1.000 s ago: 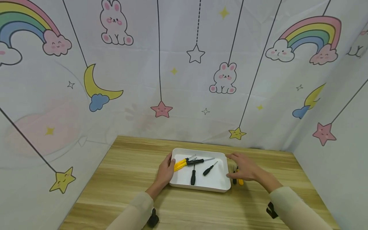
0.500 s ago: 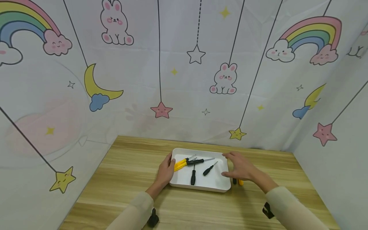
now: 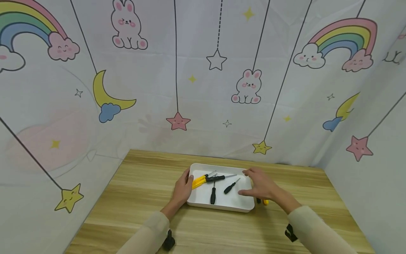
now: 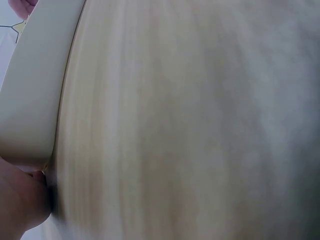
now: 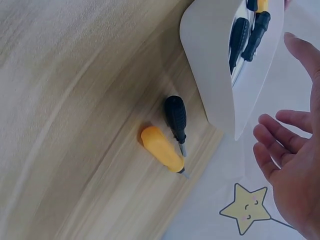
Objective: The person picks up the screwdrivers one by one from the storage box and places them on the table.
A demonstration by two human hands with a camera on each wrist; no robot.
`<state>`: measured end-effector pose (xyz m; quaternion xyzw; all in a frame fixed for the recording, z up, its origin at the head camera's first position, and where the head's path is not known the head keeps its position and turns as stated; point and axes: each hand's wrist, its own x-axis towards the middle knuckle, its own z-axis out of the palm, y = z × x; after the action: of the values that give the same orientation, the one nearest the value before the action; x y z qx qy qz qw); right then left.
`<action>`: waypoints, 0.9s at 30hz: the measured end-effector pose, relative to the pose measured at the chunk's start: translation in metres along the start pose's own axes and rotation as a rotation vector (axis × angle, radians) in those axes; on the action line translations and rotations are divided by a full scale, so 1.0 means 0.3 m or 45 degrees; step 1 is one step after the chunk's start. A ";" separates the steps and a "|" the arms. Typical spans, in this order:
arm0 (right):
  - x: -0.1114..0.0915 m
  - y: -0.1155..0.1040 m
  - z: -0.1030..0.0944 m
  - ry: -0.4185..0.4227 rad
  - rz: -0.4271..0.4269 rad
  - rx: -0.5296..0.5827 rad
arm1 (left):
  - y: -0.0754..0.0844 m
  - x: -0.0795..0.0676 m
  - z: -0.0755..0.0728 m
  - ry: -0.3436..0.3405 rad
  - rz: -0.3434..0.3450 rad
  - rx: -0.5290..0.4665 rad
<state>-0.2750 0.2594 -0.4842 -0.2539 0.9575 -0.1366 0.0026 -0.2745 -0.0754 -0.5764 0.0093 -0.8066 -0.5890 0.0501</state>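
A white tray (image 3: 238, 203) lies on the table, gripped at its left side by my left hand (image 3: 183, 187), thumb at the rim. Inside are yellow-handled screwdrivers (image 3: 199, 181) at the left, a black screwdriver (image 3: 213, 195) pointing away, another black screwdriver (image 3: 215, 179) crossing it, and a short black screwdriver (image 3: 229, 188). My right hand (image 3: 261, 183) hovers over the tray's right side, thumb and fingers spread, holding nothing. Below it, outside the tray, the right wrist view shows a black screwdriver (image 5: 176, 117) beside a yellow screwdriver (image 5: 162, 149); in the head view the hand partly hides them.
The wood-grain table (image 3: 136, 208) extends around the tray on all sides. A white patterned cloth (image 3: 152, 88) hangs along the back edge and both sides.
My right hand has moved left, from beside the tray's right rim to over it, covering more of the two screwdrivers outside. The left hand and tray have stayed put.
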 end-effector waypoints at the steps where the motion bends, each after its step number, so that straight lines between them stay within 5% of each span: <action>1: 0.002 -0.004 0.004 -0.001 0.002 0.001 | 0.000 0.000 -0.001 0.000 -0.001 0.000; 27: 0.036 -0.058 0.114 0.017 0.089 -0.105 | 0.001 -0.001 0.000 0.005 -0.003 0.006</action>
<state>-0.2734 0.2307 -0.5118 -0.2193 0.9706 -0.0985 -0.0093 -0.2742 -0.0754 -0.5760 0.0113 -0.8078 -0.5872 0.0510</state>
